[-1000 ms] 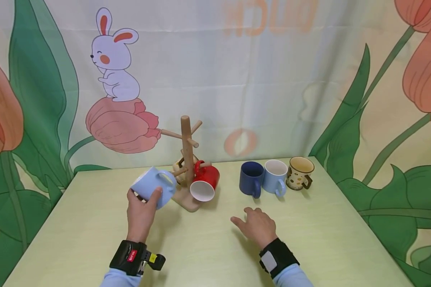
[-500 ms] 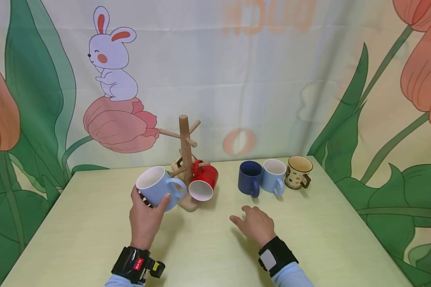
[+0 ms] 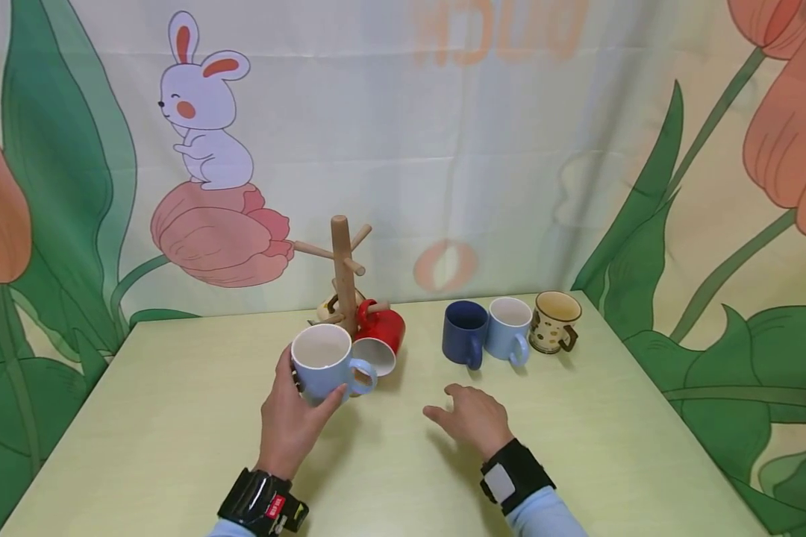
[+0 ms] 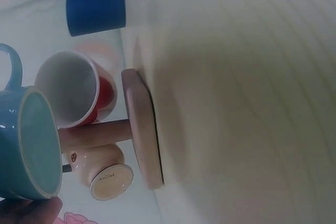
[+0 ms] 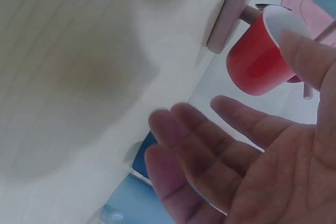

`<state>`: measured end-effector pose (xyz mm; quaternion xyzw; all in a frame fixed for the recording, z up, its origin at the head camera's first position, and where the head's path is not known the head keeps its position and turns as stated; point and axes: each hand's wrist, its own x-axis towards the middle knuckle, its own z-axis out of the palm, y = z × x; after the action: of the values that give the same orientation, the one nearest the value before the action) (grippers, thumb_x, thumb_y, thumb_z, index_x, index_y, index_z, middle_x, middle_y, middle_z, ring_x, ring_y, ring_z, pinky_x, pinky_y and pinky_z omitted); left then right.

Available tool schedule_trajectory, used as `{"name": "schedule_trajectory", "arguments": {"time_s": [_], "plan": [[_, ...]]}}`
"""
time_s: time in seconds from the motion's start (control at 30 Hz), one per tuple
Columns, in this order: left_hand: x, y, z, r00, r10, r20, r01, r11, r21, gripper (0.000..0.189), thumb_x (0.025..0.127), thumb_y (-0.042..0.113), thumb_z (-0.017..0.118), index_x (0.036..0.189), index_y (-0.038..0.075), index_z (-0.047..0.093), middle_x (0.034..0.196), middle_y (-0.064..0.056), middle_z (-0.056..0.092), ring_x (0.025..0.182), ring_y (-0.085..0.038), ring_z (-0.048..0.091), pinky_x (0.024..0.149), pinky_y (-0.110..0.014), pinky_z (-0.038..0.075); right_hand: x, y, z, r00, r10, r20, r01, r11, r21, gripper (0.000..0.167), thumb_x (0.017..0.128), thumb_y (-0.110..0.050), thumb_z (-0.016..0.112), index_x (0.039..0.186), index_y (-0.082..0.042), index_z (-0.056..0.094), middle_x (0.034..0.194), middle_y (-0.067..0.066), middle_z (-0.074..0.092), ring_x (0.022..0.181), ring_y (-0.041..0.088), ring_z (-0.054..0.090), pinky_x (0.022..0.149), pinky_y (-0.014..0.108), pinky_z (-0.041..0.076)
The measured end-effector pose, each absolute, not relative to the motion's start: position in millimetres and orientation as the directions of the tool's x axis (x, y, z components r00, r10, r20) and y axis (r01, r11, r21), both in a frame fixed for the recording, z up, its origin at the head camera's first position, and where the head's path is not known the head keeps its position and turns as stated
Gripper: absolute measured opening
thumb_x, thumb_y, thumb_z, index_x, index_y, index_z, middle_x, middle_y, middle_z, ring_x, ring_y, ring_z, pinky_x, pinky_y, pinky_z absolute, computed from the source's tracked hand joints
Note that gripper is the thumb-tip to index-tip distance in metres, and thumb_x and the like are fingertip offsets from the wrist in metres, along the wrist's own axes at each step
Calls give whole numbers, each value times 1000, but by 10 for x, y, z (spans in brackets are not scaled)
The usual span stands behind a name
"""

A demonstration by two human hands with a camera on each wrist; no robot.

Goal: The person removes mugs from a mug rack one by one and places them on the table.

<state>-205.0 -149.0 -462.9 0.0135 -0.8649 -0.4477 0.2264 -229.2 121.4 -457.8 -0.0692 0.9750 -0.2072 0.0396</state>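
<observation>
My left hand [image 3: 297, 425] grips a light blue mug [image 3: 322, 365] by its body, raised above the table in front of the wooden mug tree [image 3: 342, 268]. The mug is upright, its white inside showing and its handle turned to the right. In the left wrist view the mug's base [image 4: 41, 142] faces the camera. A red mug [image 3: 388, 328] hangs tilted from a lower peg of the tree, partly behind the held mug. Behind the post, a cream mug [image 4: 107, 169] is mostly hidden in the head view. My right hand [image 3: 473, 419] hovers with relaxed fingers and holds nothing.
Along the back right of the table [image 3: 578, 447] stand a dark blue mug [image 3: 463, 335], another light blue mug [image 3: 507, 332] and a spotted cream mug [image 3: 552, 324] in a row. Upper pegs [image 3: 314, 250] of the tree stick out bare. A printed curtain [image 3: 510, 149] hangs behind.
My left hand has moved right and slightly down with the light blue mug, turning it from tilted to upright, so it now overlaps the tree's base. My right hand has hardly moved.
</observation>
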Motion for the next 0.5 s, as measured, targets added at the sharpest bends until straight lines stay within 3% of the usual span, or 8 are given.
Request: {"name": "schedule_trajectory", "arguments": {"time_s": [0.27,0.5], "plan": [[-2056,-1368,-4704,-882,-78,465,280,708,649,107,71,30,91,152,5,26,141,-19,49,120,-39,56,97,-57,46,-2266,1201,-4476,-960,-273,-55,-222,869,-443,60,80,-49,77,121,-6,67,102,8,72,94,27,67,77,47,51],[-2062,-1228,-4794,-829,51,556,405,740,536,107,67,28,94,150,9,30,129,-19,57,110,-36,61,90,-54,51,-2243,1168,-4363,-918,-389,-82,-301,815,-496,63,81,-53,76,122,-6,67,103,10,72,94,25,67,76,45,52]]}}
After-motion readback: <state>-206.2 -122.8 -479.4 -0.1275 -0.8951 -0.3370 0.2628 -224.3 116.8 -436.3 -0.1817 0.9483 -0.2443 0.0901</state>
